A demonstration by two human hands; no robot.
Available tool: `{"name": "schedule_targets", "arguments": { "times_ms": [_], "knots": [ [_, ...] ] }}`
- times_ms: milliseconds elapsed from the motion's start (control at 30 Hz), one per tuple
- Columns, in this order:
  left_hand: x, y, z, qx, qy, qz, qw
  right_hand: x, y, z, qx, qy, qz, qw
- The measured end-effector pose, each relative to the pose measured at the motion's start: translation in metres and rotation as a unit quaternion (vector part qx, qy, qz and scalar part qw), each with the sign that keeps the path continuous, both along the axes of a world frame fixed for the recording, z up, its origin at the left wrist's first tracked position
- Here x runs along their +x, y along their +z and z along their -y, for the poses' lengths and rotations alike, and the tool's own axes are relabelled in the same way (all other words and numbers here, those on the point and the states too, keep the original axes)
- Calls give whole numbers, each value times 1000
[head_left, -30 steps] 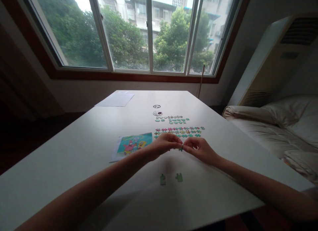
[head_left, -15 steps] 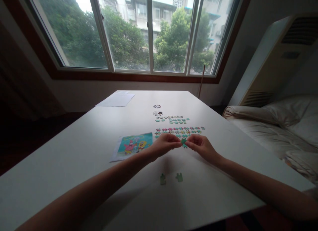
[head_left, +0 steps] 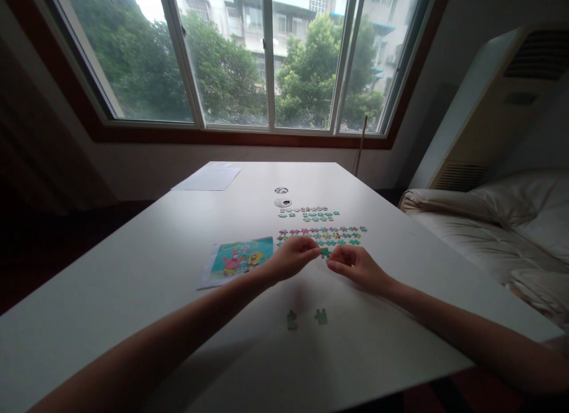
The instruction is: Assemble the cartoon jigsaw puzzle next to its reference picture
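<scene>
Left hand (head_left: 294,256): clamped on green jigsaw piece (head_left: 324,252), frame centre | Right hand (head_left: 358,267): alongside piece, grip cannot be determined | Bench (head_left: 155,253): two jigsaw pieces (head_left: 320,316), lower centre

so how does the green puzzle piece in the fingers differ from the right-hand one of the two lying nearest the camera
The held piece is pinched by the left hand, while the loose piece lies on the table. The held piece is partly hidden; the loose piece shows its outline. The held piece is closer to the puzzle rows than the loose piece. Both look green.
</scene>
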State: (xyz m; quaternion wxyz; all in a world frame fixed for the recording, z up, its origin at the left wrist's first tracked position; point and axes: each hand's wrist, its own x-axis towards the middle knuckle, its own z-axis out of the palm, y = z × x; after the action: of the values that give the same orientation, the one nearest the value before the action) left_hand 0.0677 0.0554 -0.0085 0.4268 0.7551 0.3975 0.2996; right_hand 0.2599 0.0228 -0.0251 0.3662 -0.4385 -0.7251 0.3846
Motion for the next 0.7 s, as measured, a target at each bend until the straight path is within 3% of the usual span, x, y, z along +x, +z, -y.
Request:
{"name": "schedule_targets", "arguments": {
  "times_ms": [200,433,700],
  "knots": [
    [-1,4,3,60,11,-39,997,4,3,-3,46,-42,14,998],
    [2,-4,4,51,-6,-41,998,6,8,-2,120,-65,92,986],
    [0,1,4,52,6,-26,998,8,8,-2,116,-55,102,986]
  ]
}}
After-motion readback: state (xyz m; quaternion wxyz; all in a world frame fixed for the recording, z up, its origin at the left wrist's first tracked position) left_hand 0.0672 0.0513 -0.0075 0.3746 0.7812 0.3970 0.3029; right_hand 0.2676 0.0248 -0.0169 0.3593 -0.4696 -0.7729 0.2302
